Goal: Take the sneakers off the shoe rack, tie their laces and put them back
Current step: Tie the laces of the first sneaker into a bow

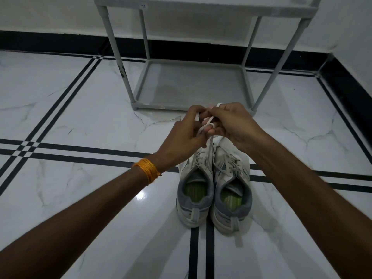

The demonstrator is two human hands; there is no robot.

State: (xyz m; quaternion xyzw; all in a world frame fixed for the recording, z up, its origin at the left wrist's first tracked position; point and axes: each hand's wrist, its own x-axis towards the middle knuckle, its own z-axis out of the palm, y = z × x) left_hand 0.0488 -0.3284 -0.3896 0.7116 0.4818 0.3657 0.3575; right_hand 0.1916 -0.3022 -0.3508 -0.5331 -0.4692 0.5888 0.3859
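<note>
Two white and grey sneakers stand side by side on the floor, heels toward me: the left sneaker (194,190) and the right sneaker (232,190), both with green insoles. Above their toes, my left hand (183,137) and my right hand (231,123) meet, each pinching a white lace (209,119) that rises from the left sneaker. The lace loops around my right fingers. The hands hide the sneakers' toes. The grey shoe rack (193,85) stands just beyond, its bottom shelf bare.
White marble floor with black stripes (60,152) surrounds the sneakers. A white wall with a black skirting (60,41) runs behind the rack and along the right side. An orange thread band (146,170) circles my left wrist.
</note>
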